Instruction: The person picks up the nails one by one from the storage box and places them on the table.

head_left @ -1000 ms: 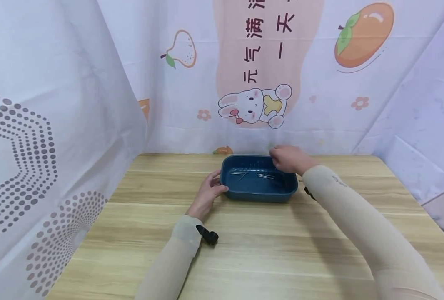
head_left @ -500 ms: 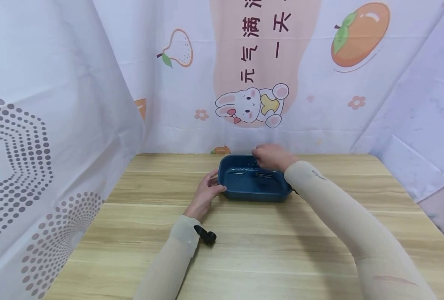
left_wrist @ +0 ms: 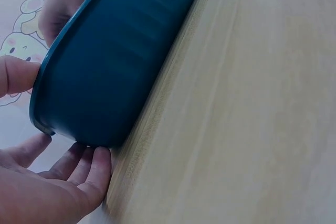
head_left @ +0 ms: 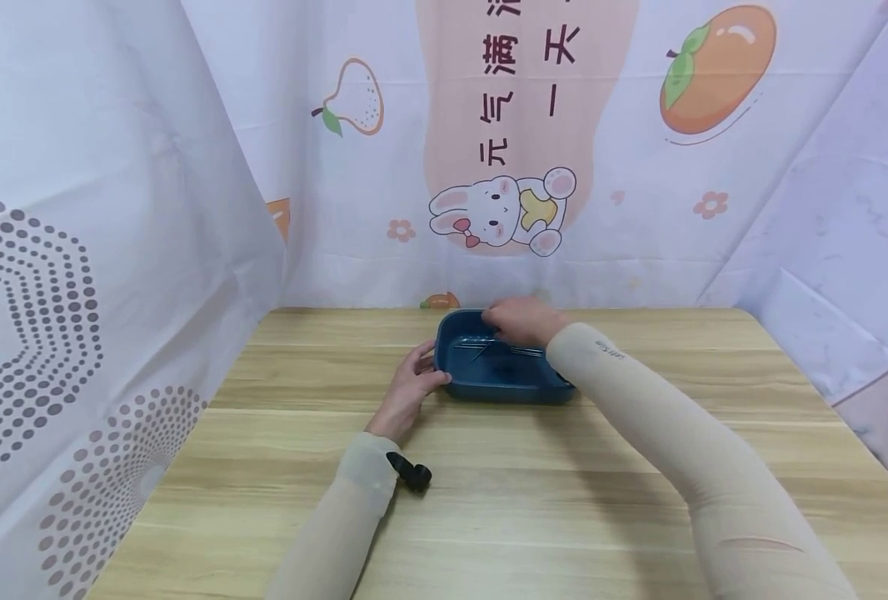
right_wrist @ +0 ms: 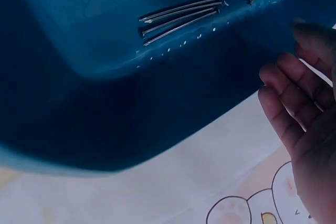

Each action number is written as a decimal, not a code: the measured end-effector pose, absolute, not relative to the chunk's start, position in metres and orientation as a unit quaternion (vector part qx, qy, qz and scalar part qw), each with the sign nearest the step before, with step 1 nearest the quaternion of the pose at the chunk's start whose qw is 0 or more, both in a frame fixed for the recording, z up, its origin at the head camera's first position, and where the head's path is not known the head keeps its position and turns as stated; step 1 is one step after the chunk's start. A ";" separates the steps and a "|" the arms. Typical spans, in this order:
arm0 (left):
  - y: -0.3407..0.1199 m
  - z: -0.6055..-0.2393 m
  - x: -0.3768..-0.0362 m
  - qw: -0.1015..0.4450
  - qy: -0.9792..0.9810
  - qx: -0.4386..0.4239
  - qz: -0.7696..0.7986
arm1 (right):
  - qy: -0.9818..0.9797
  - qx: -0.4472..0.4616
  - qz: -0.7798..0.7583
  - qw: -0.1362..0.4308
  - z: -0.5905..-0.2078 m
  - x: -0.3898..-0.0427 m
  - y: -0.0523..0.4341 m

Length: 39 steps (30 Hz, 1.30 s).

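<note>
A dark blue tray [head_left: 489,379] stands on the wooden table, toward the back. Several thin metal rods [head_left: 522,351] lie on its floor, and they also show in the right wrist view as rods [right_wrist: 178,17]. My left hand [head_left: 412,383] holds the tray's left end. In the left wrist view its thumb [left_wrist: 16,74] is at the rim of the tray [left_wrist: 115,66] and its fingers [left_wrist: 79,177] are under it. My right hand [head_left: 519,321] hovers over the far left part of the tray, its fingers [right_wrist: 299,103] relaxed and holding nothing.
Printed cloth [head_left: 504,208] with a cartoon rabbit hangs close behind the tray. More cloth walls off the left and right sides. Bare wooden tabletop [head_left: 534,500] stretches from the tray to me. A small black camera [head_left: 414,475] sits on my left wrist.
My right hand has moved left along the tray's far side, from near its right end to its left part. My left hand has stayed at the tray's left end.
</note>
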<state>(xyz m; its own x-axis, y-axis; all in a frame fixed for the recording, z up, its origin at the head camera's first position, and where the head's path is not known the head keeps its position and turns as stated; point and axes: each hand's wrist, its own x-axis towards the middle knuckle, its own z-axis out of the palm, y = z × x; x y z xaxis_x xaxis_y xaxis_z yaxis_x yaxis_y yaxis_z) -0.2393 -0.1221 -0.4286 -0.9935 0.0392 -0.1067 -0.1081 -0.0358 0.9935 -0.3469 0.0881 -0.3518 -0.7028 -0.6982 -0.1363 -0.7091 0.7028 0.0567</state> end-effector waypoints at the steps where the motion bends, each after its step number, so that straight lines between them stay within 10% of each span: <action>1: -0.122 -0.428 -0.239 0.051 0.693 -0.024 0.719 | 0.919 -0.387 0.053 0.054 -0.353 -0.347 0.086; 29: -0.122 -0.428 -0.240 0.053 0.702 -0.030 0.710 | 0.911 -0.376 0.064 0.155 -0.379 -0.345 0.052; 39: -0.123 -0.428 -0.240 0.063 0.697 -0.016 0.714 | 0.906 -0.402 0.081 0.107 -0.387 -0.347 0.050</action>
